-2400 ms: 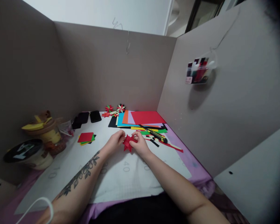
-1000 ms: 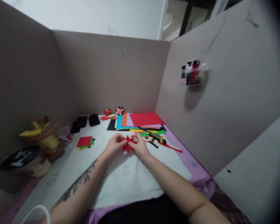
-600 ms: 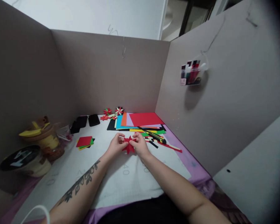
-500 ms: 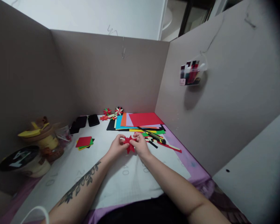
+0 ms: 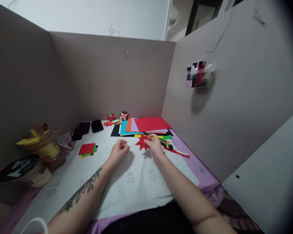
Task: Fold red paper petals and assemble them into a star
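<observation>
My right hand [image 5: 155, 148] pinches a red folded paper star [image 5: 143, 142] by one point and holds it just above the white cutting mat [image 5: 127, 188], near the front edge of a stack of coloured paper sheets [image 5: 146, 126]. My left hand [image 5: 119, 151] rests on the mat a little to the left of the star, apart from it, with the fingers curled loosely and nothing visible in them.
Several finished paper stars [image 5: 116, 118] lie at the back by the cardboard wall. A yellow-black utility knife [image 5: 164, 143] and paper strips lie right of my right hand. Small coloured squares [image 5: 88, 149], two black phones [image 5: 90, 126] and jars [image 5: 36, 152] stand at the left.
My left hand has let go of the red star. My right hand has carried the star away to the right and toward the paper stack.
</observation>
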`<state>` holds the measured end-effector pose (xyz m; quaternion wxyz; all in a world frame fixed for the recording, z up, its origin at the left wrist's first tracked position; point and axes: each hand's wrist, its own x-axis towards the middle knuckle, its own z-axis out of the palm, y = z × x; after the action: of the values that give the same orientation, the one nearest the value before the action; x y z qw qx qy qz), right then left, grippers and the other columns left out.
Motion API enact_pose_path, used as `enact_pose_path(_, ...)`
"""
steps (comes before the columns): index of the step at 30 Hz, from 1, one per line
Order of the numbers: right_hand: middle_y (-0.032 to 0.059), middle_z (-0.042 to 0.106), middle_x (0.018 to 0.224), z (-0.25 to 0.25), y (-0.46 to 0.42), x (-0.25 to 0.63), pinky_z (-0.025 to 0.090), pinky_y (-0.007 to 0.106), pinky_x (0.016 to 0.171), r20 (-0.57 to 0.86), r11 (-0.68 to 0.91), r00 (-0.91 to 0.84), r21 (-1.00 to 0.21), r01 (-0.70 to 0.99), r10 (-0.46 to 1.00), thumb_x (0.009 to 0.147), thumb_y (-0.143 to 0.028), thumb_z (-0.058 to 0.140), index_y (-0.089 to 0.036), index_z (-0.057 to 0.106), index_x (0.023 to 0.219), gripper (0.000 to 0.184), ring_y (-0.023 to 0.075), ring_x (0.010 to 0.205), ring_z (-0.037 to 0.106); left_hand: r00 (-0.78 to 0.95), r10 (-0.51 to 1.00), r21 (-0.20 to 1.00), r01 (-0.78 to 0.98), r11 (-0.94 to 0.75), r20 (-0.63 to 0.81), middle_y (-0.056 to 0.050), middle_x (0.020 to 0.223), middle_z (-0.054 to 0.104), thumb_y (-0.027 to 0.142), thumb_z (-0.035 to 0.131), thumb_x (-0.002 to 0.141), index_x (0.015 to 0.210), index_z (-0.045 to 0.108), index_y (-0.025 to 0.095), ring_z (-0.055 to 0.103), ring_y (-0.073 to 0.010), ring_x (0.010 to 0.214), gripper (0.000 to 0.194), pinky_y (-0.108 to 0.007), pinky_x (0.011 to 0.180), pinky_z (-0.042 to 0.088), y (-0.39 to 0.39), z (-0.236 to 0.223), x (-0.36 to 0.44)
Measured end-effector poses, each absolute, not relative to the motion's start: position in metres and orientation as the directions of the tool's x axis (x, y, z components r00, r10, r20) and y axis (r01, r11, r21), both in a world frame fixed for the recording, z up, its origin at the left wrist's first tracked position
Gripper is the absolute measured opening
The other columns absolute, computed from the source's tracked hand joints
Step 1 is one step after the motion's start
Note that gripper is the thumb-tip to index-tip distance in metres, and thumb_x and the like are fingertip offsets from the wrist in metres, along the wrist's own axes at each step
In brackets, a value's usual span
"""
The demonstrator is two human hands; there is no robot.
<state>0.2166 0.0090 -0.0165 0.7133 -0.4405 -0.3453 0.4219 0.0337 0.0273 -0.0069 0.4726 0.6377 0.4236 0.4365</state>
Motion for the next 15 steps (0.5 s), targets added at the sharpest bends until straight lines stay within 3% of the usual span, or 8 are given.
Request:
enact_pose_path(3, -0.0084, 0.054, 0.055, -0.012, 0.014, 0.243, 0.037, 0.019, 0.04, 0.077, 0.258, 0.491, -0.914, -0.314, 0.868, 0.054, -0.021, 0.065, -0.021, 0.041, 0.086, 0.04, 0.0103, 0.04, 0.051, 0.168, 0.973, 0.927, 0.314, -0.206, 0.16, 0.002, 0.063, 0.057, 0.028, 0.056, 0.07, 0.085, 0.051, 0.017, 0.055, -0.0127, 0.056, 0.019, -0.022, 0.052, 0.04, 0.046, -0.016, 0.032)
enact_pose_path(6, -0.0102, 0.051, 0.052, -0.011, 0.016, 0.258, 0.037, 0.019, 0.039, 0.07, 0.29, 0.534, -0.894, -0.341, 0.843, 0.052, -0.02, 0.066, -0.021, 0.042, 0.085, 0.041, 0.0102, 0.04, 0.051, 0.222, 0.964, 0.778, 0.575, -0.253, 0.15, -0.002, 0.073, 0.063, 0.026, 0.053, 0.072, 0.084, 0.058, 0.016, 0.058, -0.0154, 0.066, 0.016, -0.024, 0.058, 0.041, 0.067, -0.02, 0.046)
enact_pose_path(12, -0.0095, 0.054, 0.051, -0.009, 0.017, 0.259, 0.039, 0.02, 0.041, 0.051, 0.339, 0.569, -0.845, -0.413, 0.821, 0.051, -0.018, 0.066, -0.021, 0.042, 0.083, 0.04, 0.0111, 0.042, 0.053, 0.276, 0.955, 0.68, 0.68, -0.275, 0.11, -0.009, 0.08, 0.067, 0.03, 0.05, 0.077, 0.077, 0.061, 0.016, 0.06, -0.0211, 0.076, 0.019, -0.027, 0.065, 0.041, 0.099, -0.01, 0.106)
enact_pose_path(15, -0.0094, 0.053, 0.051, -0.009, 0.017, 0.256, 0.04, 0.02, 0.042, 0.048, 0.339, 0.567, -0.841, -0.422, 0.823, 0.052, -0.019, 0.066, -0.021, 0.043, 0.084, 0.039, 0.0111, 0.043, 0.053, 0.287, 0.955, 0.657, 0.707, -0.262, 0.073, -0.01, 0.077, 0.067, 0.031, 0.058, 0.071, 0.078, 0.06, 0.015, 0.061, -0.0218, 0.076, 0.018, -0.026, 0.063, 0.041, 0.106, -0.004, 0.129)
